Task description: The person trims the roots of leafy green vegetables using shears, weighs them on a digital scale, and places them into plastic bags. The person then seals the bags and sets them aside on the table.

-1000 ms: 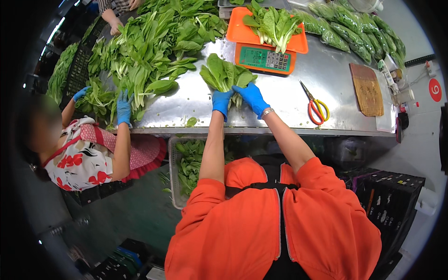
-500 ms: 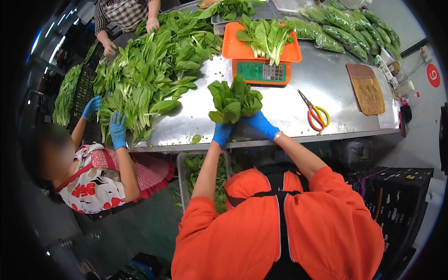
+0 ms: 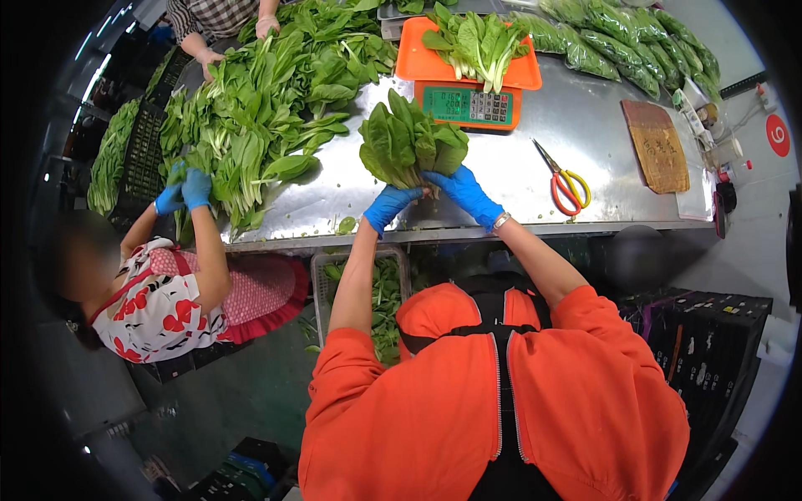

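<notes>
Blue-gloved fingers (image 3: 444,179) of the left hand (image 3: 388,207) and right hand (image 3: 472,200) pinch a leafy green bunch (image 3: 408,144) by its stems; red-and-yellow-handled metal scissors (image 3: 558,172) lie to their right.

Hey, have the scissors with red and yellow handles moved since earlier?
No. Judged against the orange digital scale, the scissors lie in the same spot, off to its right.

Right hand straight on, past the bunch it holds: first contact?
Beyond the bunch, probably the pile of greens to the upper left; the height of the right hand is unclear, so it might pass above.
</notes>
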`<action>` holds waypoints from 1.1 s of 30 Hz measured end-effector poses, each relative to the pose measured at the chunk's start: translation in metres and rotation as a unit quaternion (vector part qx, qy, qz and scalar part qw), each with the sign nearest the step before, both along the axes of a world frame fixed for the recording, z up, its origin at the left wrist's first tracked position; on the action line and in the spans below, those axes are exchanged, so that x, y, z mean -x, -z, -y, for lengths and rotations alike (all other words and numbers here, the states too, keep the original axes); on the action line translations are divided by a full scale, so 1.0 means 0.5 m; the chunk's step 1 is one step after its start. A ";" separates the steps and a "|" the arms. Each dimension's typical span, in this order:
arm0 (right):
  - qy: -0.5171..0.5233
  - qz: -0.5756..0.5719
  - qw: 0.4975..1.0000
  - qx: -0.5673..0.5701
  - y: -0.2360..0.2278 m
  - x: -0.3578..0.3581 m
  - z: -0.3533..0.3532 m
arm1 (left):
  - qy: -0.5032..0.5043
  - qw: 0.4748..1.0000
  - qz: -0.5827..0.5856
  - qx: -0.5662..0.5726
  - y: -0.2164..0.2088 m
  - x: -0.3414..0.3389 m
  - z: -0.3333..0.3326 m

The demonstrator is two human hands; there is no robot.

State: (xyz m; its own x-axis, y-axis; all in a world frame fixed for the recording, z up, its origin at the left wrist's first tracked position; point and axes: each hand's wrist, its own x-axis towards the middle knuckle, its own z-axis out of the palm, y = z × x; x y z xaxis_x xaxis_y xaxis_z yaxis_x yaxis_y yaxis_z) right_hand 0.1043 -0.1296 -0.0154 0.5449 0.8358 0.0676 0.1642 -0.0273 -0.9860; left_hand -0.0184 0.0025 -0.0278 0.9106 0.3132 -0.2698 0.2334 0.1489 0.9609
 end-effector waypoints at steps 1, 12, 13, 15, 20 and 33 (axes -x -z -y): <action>0.011 0.018 1.000 -0.008 0.007 0.002 0.005 | 0.007 1.000 0.011 -0.011 -0.001 -0.002 0.002; -0.116 0.076 0.983 -0.116 0.133 0.013 0.047 | -0.073 0.946 0.118 -0.293 0.125 -0.022 0.065; -0.118 0.070 0.986 -0.091 0.130 0.010 0.039 | -0.105 0.935 0.116 -0.319 0.133 -0.032 0.059; -0.121 0.034 0.992 -0.018 0.128 -0.006 0.020 | -0.156 0.939 0.157 -0.263 0.133 -0.041 0.071; -0.088 -0.149 0.984 -0.030 -0.017 0.008 -0.001 | -0.100 0.993 0.024 0.052 0.084 -0.040 0.051; -0.053 -0.614 0.784 -0.069 -0.053 -0.020 -0.016 | -0.130 0.986 -0.044 -0.093 -0.136 0.031 0.039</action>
State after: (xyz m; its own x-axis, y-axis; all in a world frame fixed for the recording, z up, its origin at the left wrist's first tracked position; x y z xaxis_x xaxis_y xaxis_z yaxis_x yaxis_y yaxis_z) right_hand 0.1142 -0.1218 0.0110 0.1968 0.9118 -0.3605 -0.9180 0.0422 -0.3944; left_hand -0.0341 -0.0171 0.0400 0.7682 0.5848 -0.2606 0.2945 0.0386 0.9549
